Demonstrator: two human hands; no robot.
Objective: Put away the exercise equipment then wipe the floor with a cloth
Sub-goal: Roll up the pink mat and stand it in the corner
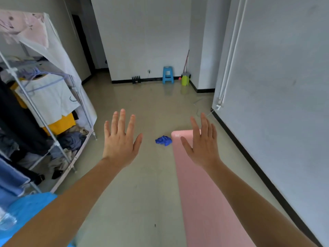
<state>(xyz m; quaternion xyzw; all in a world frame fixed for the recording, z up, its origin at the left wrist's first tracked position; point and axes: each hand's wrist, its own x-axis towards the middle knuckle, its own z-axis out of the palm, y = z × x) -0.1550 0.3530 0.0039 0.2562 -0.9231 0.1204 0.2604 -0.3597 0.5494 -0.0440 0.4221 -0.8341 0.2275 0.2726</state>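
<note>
Both my hands, left (119, 143) and right (203, 145), spread empty above the floor (142, 193); pink mat (201, 193) at five o'clock, blue cloth (163, 140) just beside its far corner.

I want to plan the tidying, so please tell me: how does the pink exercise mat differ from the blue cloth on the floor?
The long pink exercise mat lies flat and unrolled along the floor; the small blue cloth is crumpled into a heap. The mat is far larger than the cloth. The mat is pale pink, the cloth deep blue. Both rest on the floor, side by side at the mat's far end, and neither hand holds them.
</note>
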